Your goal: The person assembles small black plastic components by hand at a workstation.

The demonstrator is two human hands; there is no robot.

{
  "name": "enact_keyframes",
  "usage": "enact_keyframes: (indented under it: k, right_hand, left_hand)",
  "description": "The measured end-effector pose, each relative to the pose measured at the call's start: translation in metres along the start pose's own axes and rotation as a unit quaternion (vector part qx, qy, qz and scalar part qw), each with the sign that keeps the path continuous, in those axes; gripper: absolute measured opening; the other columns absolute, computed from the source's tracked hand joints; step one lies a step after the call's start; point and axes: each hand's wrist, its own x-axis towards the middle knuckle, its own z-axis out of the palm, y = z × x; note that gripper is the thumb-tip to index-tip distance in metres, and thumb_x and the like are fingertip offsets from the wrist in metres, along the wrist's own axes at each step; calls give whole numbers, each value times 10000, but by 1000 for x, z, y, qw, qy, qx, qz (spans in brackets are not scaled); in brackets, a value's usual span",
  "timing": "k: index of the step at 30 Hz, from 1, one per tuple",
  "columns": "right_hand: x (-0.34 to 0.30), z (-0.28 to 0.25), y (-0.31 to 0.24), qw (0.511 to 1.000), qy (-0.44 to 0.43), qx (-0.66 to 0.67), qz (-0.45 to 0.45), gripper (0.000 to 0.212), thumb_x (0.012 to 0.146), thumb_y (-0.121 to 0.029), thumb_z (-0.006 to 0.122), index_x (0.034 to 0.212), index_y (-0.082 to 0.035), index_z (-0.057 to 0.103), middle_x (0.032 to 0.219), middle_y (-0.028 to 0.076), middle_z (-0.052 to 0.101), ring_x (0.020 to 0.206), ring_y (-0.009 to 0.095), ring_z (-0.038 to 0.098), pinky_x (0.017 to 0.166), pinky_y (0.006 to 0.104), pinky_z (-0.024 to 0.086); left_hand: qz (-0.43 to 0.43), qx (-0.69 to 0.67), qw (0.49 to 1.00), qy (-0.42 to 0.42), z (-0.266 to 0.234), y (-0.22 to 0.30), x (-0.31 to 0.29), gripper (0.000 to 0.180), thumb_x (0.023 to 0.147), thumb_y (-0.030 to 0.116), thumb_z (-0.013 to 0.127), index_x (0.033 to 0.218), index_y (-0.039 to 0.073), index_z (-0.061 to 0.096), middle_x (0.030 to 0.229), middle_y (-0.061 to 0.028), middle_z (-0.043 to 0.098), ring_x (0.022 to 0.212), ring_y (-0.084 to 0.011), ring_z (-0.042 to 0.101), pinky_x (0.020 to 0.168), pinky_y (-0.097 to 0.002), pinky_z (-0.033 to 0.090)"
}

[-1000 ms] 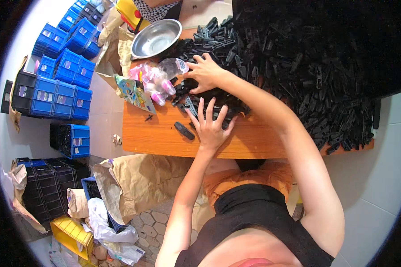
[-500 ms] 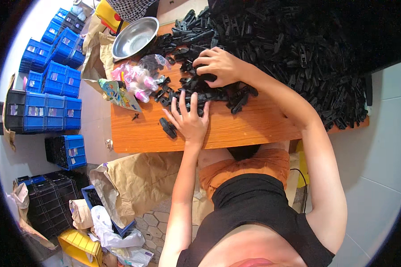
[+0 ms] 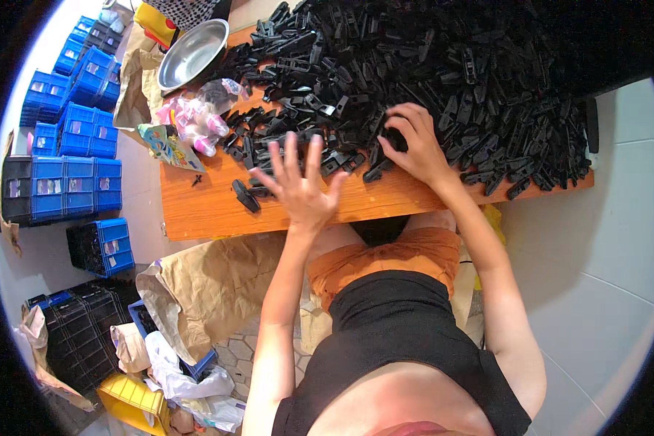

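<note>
Long, narrow black plastic parts [image 3: 469,80] lie heaped over most of the orange-brown wooden table [image 3: 269,218]. My left hand [image 3: 303,196] is over the near part of the table, fingers spread, nothing in it. Scattered black parts lie just beyond its fingertips. One lone black part [image 3: 245,196], oval in outline, rests left of that hand. At the near edge of the heap, my right hand [image 3: 419,147] is curved, its thumb and fingertips apart. Black parts show in the gap between them; I see none gripped.
A steel bowl [image 3: 193,55] stands at the table's far left, near pink-and-clear plastic packets [image 3: 192,120] and a colourful printed bag [image 3: 168,147]. Blue crates [image 3: 91,185] are stacked along the left wall. Brown paper [image 3: 211,283] and a yellow crate [image 3: 131,403] are below the table.
My left hand has lifted off the parts with fingers spread. My right hand has moved right and nearer along the heap's edge. Parts are spread out more between the hands.
</note>
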Motion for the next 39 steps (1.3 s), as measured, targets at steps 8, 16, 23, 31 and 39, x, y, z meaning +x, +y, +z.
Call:
enact_keyframes:
  k: [8,16,23,31,39]
  right_hand:
    - [-33,0,-15,993,-79,-60,71,477,847,-318,664,1223,-77,496,1347,127,422,1335,318,330,1073,505,244]
    - [-40,-3,-13,994,-24,-105,13,510,787,-277,725,1242,-126,552,1259,73,477,1191,235,442,973,471,318]
    - [-56,-21,-38,997,33,64,22,533,738,-35,750,1238,-49,565,959,71,608,775,198,592,663,330,495]
    - [-85,-38,-45,925,-22,251,283,291,820,-92,719,1084,-13,625,826,45,643,608,79,533,550,234,449]
    - [-87,-37,-34,951,-48,182,246,340,830,-61,682,1152,5,593,867,126,598,686,194,587,612,304,480]
  left_hand:
    - [78,-116,989,-54,23,44,-19,437,737,275,764,1132,130,647,1330,-122,477,1301,-336,382,1101,-535,222]
    - [74,-89,993,4,12,44,-29,262,753,141,743,996,62,684,885,-20,595,825,-208,581,764,-372,421]
    - [-84,-147,985,-43,-3,53,-54,330,781,108,733,1086,33,635,797,-78,560,739,-251,571,642,-357,453]
    - [-35,-199,971,-131,-9,60,-45,461,767,-5,639,1215,84,576,1024,-129,558,955,-286,534,821,-381,448]
    - [101,-125,978,-134,-8,39,-43,406,762,68,669,1163,104,623,1089,-37,596,1051,-247,504,921,-369,382]
